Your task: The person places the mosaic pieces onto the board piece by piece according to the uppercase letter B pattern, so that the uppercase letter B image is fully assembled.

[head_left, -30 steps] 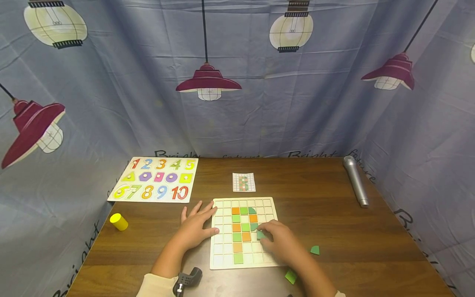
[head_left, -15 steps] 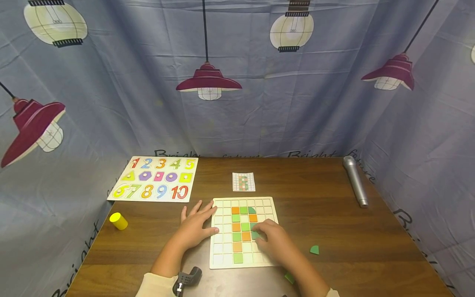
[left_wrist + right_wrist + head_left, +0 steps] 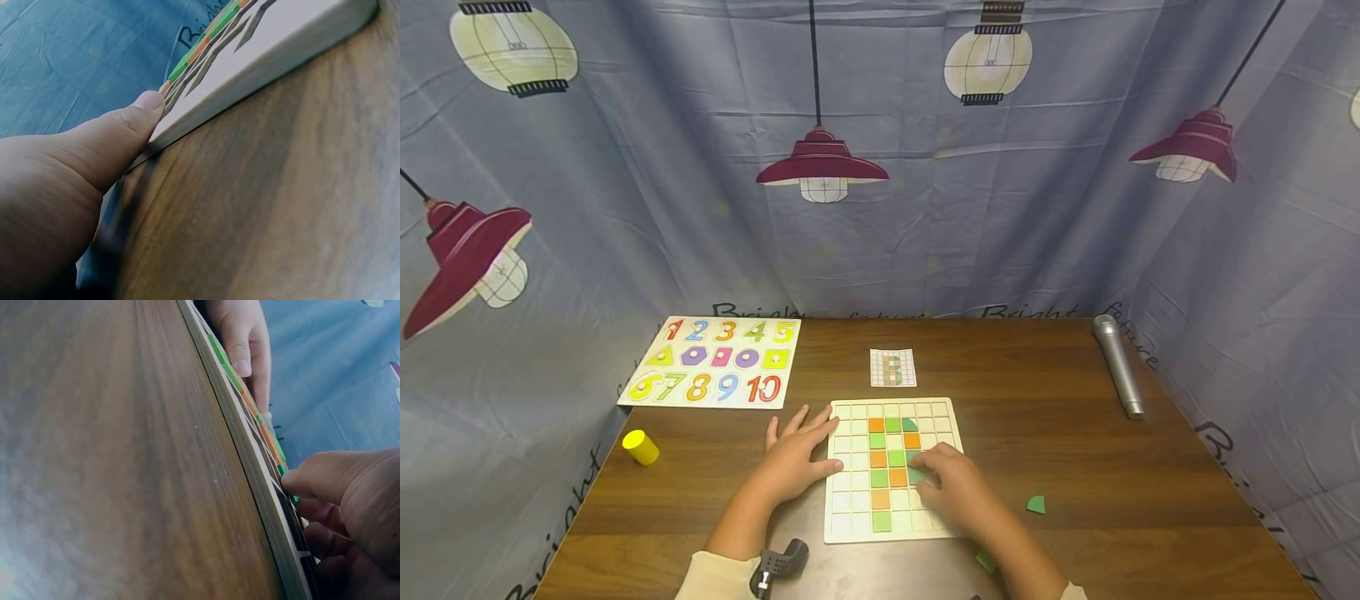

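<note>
A pale wooden grid board (image 3: pixel 841 525) lies on the table, with orange, light green and dark green tiles set in its cells. My right hand (image 3: pixel 953 490) is over the board's right half, thumb and fingers curled at a dark green tile (image 3: pixel 915 476), which they partly hide. In the right wrist view that green tile (image 3: pixel 295 499) shows as a sliver between thumb and fingers. My left hand (image 3: pixel 796 463) rests at the board's left edge with its fingers spread. Its thumb (image 3: pixel 134 119) presses on the board's rim (image 3: pixel 250 75).
A small printed pattern card (image 3: pixel 892 379) lies behind the board. To the right is a loose green quarter-round tile (image 3: pixel 1036 504); another green tile (image 3: pixel 986 561) is partly under my right forearm. A number puzzle (image 3: pixel 760 358), yellow cylinder (image 3: pixel 641 447) and silver microphone (image 3: pixel 1120 367) stand farther out.
My right hand has shifted slightly left with the dark green tile, bringing it down into the cell beside an orange tile. The left hand has stayed in place.
</note>
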`<state>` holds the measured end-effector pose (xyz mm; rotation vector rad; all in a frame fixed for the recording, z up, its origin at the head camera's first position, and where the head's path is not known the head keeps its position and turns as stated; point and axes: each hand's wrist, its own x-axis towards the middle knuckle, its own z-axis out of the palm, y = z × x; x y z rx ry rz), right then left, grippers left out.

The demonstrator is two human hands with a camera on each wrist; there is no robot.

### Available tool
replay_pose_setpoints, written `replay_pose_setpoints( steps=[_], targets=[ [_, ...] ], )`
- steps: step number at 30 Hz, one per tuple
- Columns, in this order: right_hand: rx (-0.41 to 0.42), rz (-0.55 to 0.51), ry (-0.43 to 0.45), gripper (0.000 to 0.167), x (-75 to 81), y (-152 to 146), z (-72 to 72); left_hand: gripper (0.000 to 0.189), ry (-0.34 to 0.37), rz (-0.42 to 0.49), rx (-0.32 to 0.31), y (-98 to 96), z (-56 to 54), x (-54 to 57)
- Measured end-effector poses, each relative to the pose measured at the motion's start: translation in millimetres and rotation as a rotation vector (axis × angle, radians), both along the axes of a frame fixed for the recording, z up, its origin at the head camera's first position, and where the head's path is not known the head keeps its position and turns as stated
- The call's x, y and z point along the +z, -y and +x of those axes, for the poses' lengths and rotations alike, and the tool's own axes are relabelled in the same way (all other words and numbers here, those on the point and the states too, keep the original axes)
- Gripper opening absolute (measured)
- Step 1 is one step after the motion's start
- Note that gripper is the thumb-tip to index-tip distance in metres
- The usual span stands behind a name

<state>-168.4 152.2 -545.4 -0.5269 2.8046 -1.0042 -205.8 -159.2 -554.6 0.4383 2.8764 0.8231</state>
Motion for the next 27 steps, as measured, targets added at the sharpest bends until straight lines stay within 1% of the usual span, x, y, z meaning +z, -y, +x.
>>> replay_pose_setpoints(
  steps=[7,12,15,18,21,23,27],
  targets=[
    [0.001,0.001,-0.013,0.022,-0.6,0.5,-1.6,0.077,-0.004,0.003,0.000,0.4,-1.3,0.8],
    [0.001,-0.003,-0.010,0.023,-0.3,0.5,-2.0,0.077,-0.006,0.006,-0.002,1.1,-0.7,1.7],
    [-0.014,-0.019,-0.019,0.026,-0.3,-0.9,-2.5,0.077,-0.008,0.009,-0.002,1.5,0.0,1.5],
    [-0.048,-0.033,-0.050,0.028,1.0,-4.7,-2.9,0.077,-0.003,0.007,0.000,1.5,0.3,1.3],
    [-0.090,-0.039,-0.087,0.030,5.5,-12.9,-2.5,0.077,-0.001,0.005,-0.001,1.1,0.0,1.1],
    [-0.114,-0.028,-0.093,0.031,10.3,-21.5,-1.2,0.077,0.002,0.004,-0.001,0.7,-0.3,1.3],
    [-0.141,-0.006,-0.047,0.033,17.6,-45.9,1.0,0.076,0.005,0.004,0.000,0.1,0.0,2.0]
  ],
)
